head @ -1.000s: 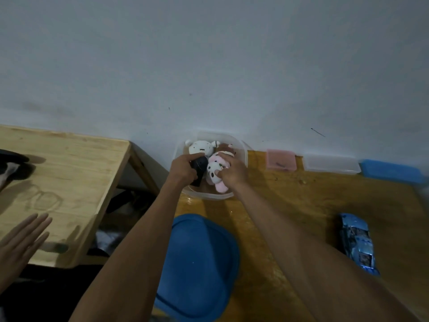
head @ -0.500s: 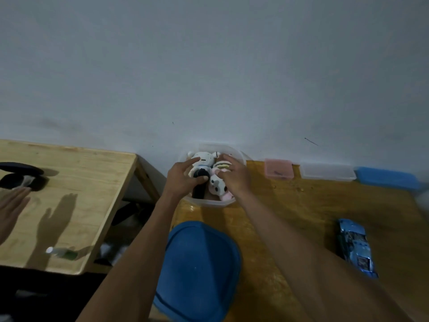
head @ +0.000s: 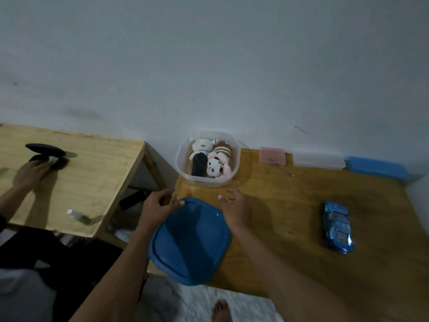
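Right in front of me, at the near edge of the table, lies the blue lid. My left hand has come back from the tub and seems to pinch the lid's far left corner, thumb on the rim; my right hand hovers just beside the far right corner, fingers loosely spread, holding nothing. Beyond them the clear tub stands against the wall, soft toys packed inside (no fingers among them now). A second ago both hands were pressing those toys down, so I judge the packing done and the closing next
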The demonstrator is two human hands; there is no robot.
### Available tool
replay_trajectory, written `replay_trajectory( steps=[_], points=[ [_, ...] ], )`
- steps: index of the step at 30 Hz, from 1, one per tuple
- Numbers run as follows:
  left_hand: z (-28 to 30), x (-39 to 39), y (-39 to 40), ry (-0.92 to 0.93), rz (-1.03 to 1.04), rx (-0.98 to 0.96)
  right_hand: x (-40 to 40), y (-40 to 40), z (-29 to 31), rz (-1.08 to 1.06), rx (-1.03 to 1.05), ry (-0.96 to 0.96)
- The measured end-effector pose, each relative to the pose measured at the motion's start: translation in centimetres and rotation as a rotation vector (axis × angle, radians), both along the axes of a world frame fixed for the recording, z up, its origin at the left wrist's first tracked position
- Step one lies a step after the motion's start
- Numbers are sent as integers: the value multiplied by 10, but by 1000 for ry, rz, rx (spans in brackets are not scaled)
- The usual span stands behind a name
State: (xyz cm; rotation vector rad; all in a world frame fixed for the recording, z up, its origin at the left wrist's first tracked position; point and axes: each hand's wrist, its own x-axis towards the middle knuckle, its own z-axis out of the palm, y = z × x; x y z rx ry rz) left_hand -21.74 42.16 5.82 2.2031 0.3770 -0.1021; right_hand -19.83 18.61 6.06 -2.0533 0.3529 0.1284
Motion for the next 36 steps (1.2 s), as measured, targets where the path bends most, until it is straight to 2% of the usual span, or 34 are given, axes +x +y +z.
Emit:
replay_trajectory(
  steps=[3, 7, 12, 23, 30, 36],
  points=[
    [-20, -28, -3, 81, 35, 3, -38, -4, -25, 7, -71, 143],
    [-33, -52, -14, 131, 97, -36, -77, 0, -41, 2, -180, 210],
    [-33, -72, -23, 103, 108, 2, -98, 9, -54, 43, -124, 248],
    [-4, -69, -47, -90, 170, 7, -77, -19, 1, 29, -84, 73],
    [24, -21, -51, -154, 121, 22, -25, -25, 37, 30, -83, -78],
    [34, 37, -43, -206, 73, 62, 38, -20, 48, 41, -177, -131]
  ],
)
